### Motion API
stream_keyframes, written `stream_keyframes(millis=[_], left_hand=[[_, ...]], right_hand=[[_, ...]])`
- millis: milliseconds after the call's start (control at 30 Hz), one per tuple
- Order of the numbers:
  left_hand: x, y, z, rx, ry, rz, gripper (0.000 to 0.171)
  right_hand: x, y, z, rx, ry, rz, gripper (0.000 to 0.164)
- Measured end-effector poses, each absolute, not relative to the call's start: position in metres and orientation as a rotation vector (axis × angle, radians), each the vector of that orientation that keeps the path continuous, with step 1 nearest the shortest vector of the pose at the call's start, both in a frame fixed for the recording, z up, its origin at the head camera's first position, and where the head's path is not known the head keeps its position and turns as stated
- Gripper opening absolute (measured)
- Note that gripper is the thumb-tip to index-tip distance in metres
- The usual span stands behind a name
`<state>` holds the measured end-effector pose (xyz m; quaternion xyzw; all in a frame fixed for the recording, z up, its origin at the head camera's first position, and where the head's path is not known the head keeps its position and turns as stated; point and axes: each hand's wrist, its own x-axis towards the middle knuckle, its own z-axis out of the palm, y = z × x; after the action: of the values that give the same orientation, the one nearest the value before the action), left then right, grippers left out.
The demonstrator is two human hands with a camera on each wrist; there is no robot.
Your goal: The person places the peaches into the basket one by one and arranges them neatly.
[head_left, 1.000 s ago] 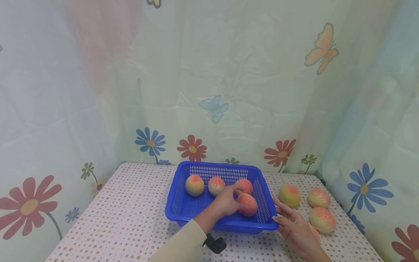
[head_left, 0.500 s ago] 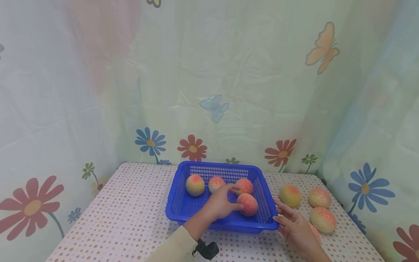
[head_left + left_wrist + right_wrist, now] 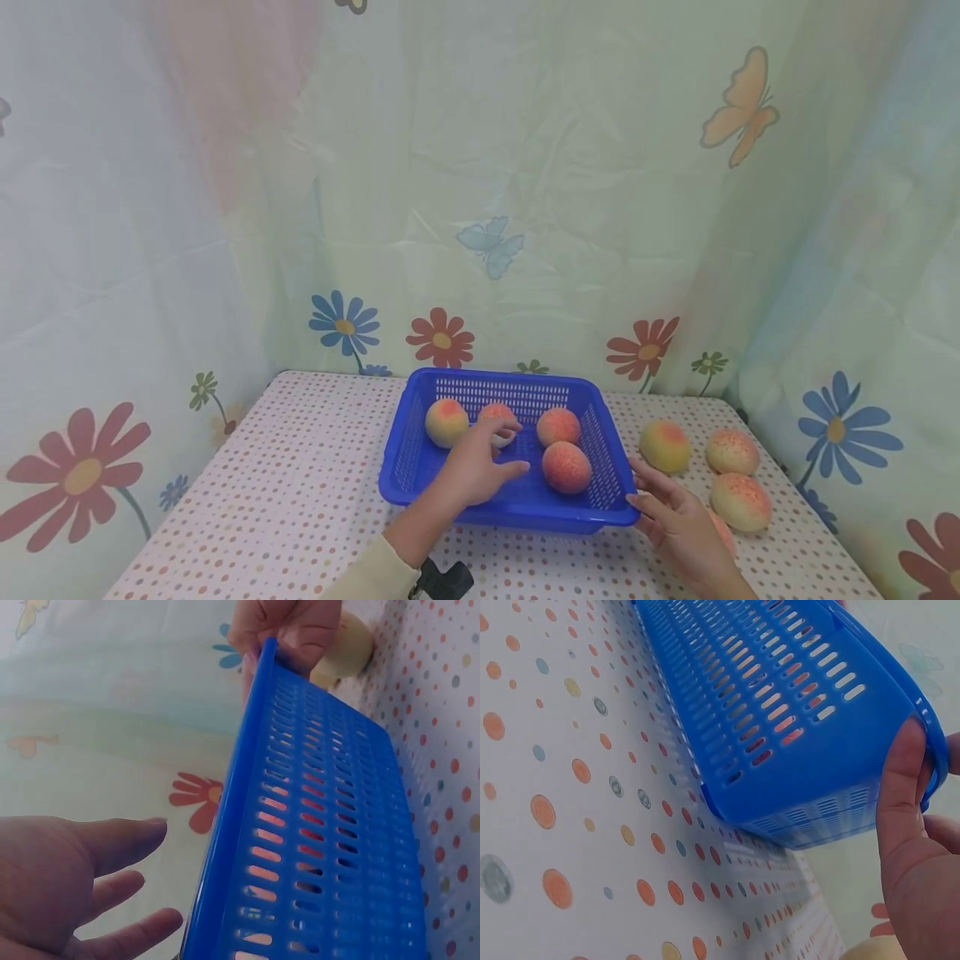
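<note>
A blue plastic basket (image 3: 392, 450) with slotted walls stands on the table. In it lie several peaches: a yellowish one (image 3: 446, 417) at the left, a speckled one (image 3: 495, 410) partly hidden by my left hand, and two redder ones, one (image 3: 558, 427) behind the other (image 3: 567, 468), at the right. My left hand (image 3: 476, 468) hovers over the basket's middle, fingers spread, holding nothing; the left wrist view shows its fingers (image 3: 120, 844) beside the rim. My right hand (image 3: 684, 525) grips the basket's right front corner, with the thumb (image 3: 906, 776) against the wall in the right wrist view.
To the right of the basket lie more peaches: a yellow one (image 3: 665, 446), two speckled ones (image 3: 732, 452) and a pinkish one (image 3: 722, 533) mostly behind my right hand. The dotted tablecloth (image 3: 315, 467) extends left of the basket. Flower-printed curtains (image 3: 480, 167) surround the table.
My left hand has left the two redder peaches and moved left, now in front of the speckled one. The right hand stays on the rim; basket and peaches keep their places.
</note>
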<state>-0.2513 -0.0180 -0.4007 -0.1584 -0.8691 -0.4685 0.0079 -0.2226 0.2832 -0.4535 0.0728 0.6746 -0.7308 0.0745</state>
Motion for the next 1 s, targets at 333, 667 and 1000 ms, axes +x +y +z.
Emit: stream_keyframes(millis=[333, 667, 1000], left_hand=[[-0.247, -0.037, -0.401, -0.43, -2.689, -1.481, 0.049], [-0.239, -0.058, -0.399, -0.387, -2.59, -1.476, 0.041], [-0.227, -0.086, -0.399, -0.25, -2.512, -1.356, 0.038]], right_hand=[[-0.22, 0.282, -0.451, 0.235, 2.056, -2.174, 0.067], [-0.22, 0.284, -0.45, 0.239, 2.034, -2.192, 0.067], [-0.217, 0.282, -0.453, 0.165, 2.065, -2.185, 0.071]])
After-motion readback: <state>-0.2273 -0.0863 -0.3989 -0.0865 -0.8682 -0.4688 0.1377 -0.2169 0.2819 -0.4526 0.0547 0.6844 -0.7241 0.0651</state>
